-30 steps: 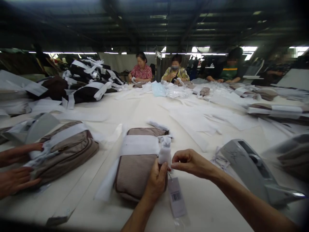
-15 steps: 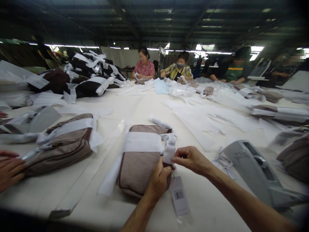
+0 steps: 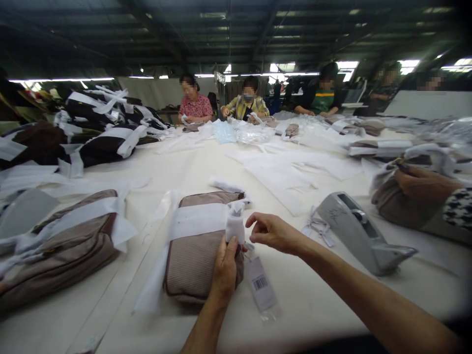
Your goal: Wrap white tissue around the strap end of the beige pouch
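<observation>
A brown ribbed shoulder bag [image 3: 193,268] lies in front of me, a band of white wrapping [image 3: 199,220] across its upper part. My left hand [image 3: 224,268] grips its right side, the thumb on the lower end of a white foam wrap [image 3: 235,228] at the bag's side. Just right of that wrap, my right hand [image 3: 275,233] hovers with bent fingers, thumb and forefinger apart, nothing visible between them. A barcode tag [image 3: 261,285] in a clear sleeve hangs from the bag and rests on the table.
A grey tape dispenser [image 3: 363,231] stands to the right. Farther right, a co-worker's hand [image 3: 424,182] is on another wrapped bag. At left lies a similar brown bag [image 3: 73,260]; dark wrapped bags [image 3: 106,145] are piled behind it. White sheets [image 3: 280,169] and people [image 3: 195,105] are across the table [image 3: 147,314].
My right hand has come off the white wrap and its fingers have parted. My left hand still holds the bag. The view has swung right, bringing in a co-worker's hand.
</observation>
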The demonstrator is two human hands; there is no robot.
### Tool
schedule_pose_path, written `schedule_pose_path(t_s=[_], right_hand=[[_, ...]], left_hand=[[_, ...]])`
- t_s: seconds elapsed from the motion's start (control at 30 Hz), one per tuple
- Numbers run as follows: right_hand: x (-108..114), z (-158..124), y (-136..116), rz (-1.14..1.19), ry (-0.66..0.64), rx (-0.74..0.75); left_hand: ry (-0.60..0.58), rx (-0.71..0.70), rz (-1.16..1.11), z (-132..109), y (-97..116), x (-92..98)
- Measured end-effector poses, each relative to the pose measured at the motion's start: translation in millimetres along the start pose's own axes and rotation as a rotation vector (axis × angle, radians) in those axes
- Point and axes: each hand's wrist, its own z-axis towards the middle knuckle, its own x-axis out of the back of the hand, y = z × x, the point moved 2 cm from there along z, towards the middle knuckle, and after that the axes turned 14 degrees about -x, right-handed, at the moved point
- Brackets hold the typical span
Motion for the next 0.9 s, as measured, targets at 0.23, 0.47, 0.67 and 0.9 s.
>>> schedule_pose_path(t_s=[0.23, 0.47, 0.67, 0.9], right_hand=[[-6, 10, 1, -0.026, 0.065, 0.078], [-17, 13, 3, -0.102, 0.151, 0.257], [-14, 8, 17, -0.110, 0.190, 0.312], [-22, 1, 41, 0.084, 0.350, 0.175]], left_hand=[[-0.080, -0.012, -0.023, -3, 0, 1.0], [-0.176, -0.020, 0.186, -5, 1, 5.8], [-0.282, -0.085, 0.429, -5, 14, -3.3], [-0.374, -0.164, 0.595, -15, 17, -5.1]])
